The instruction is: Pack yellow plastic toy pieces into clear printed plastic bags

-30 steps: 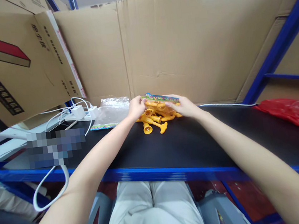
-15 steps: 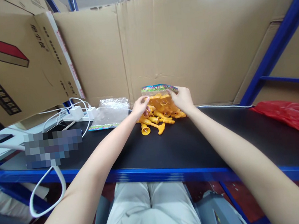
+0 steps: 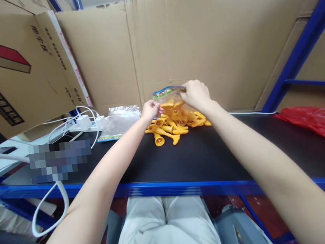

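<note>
A clear plastic bag [image 3: 168, 94] with a colourful printed top strip is held up at the back of the black table, orange-yellow plastic pieces showing through it. My right hand [image 3: 197, 95] is closed on the bag's upper right corner. At the bag's left edge, my left hand [image 3: 151, 111] pinches with its fingertips; the bag's side seems to be between them. Below and around the bag lies a heap of orange-yellow plastic pieces [image 3: 167, 130], some cup-shaped at one end, others like small curved handles. Which pieces are inside the bag and which behind it is partly unclear.
Another clear bag [image 3: 121, 122] lies flat to the left. White chargers [image 3: 84, 123] and cables stand beside it, near a blurred-out object [image 3: 59, 161]. A red plastic bag [image 3: 315, 126] is at the right. A cardboard wall [image 3: 215, 45] closes off the back; a blue rail [image 3: 172, 188] runs along the front.
My right hand has risen to the bag's top corner, lifting that side. More orange-yellow pieces now show on the table at the right of the heap. My left hand stays at the left edge.
</note>
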{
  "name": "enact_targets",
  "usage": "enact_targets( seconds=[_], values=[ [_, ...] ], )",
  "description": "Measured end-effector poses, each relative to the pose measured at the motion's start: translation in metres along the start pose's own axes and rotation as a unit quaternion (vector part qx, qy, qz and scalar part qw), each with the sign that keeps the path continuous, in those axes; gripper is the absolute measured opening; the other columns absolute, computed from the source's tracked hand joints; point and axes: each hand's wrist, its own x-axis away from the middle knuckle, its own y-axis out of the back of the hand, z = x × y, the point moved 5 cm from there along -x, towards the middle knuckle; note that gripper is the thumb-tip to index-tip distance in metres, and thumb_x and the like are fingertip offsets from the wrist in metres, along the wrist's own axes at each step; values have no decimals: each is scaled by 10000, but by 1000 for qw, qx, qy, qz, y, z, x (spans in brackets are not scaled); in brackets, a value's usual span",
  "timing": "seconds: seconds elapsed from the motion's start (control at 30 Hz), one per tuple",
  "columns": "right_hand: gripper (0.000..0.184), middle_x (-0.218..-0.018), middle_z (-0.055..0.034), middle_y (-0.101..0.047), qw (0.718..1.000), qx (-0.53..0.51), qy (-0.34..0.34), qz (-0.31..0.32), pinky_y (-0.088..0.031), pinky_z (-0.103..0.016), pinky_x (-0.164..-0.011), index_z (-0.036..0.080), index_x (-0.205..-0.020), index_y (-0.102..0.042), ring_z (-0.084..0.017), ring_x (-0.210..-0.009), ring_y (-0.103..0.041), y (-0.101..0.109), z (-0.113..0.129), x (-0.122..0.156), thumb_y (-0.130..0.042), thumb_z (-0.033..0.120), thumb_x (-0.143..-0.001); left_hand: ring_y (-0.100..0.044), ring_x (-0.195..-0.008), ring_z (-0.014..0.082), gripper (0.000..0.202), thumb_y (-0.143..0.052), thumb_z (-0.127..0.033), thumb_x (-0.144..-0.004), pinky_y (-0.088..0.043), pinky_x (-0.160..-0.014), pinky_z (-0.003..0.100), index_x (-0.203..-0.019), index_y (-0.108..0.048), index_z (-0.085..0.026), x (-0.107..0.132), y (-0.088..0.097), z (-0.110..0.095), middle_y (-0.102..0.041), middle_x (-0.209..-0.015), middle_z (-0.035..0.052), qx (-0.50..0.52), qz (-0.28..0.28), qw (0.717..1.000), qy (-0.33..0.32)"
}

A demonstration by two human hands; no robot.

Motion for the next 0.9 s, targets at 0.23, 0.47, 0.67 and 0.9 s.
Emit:
enact_targets(
  seconds=[0.23, 0.47, 0.67, 0.9],
  values=[
    [370, -751, -139, -630, 989, -145, -8, 24, -485, -461, -724, 76, -899, -622, -288, -798, -630, -1, -9, -12, -495, 411, -808, -614, -613, 92, 134, -455, -131, -844, -436, -527, 187, -717, -425, -162, 1, 6, -23, -610, -741, 6, 111, -19, 993, 27],
    [301, -684, -39, -599, 915, -400, 30, -42, -539, -350, -590, 134, -884, -620, -214, -718, -646, 6, -5, -23, -585, 404, -756, -630, -708, 109, 67, -550, -199, -795, -448, -584, 208, -784, -485, -190, 1, 17, -50, -635, -881, 23, 104, -44, 993, -45],
    [261, -885, -30, -638, 899, -426, 58, -81, -527, -348, -703, 189, -904, -623, -208, -885, -619, 33, 16, -19, -566, 408, -773, -599, -962, 178, 167, -508, -189, -762, -471, -783, 313, -925, -543, -191, 10, 32, -79, -639, -1000, 28, 125, -15, 985, -122],
    [177, -1081, -16, -611, 876, -413, 192, -157, -409, -349, -963, 251, -982, -602, -176, -1068, -536, 71, 38, -6, -527, 222, -824, -505, -1137, 185, 256, -332, -260, -858, -398, -924, 343, -974, -543, -172, 23, 41, -107, -603, -1045, 4, 161, -6, 967, -199]
  ],
)
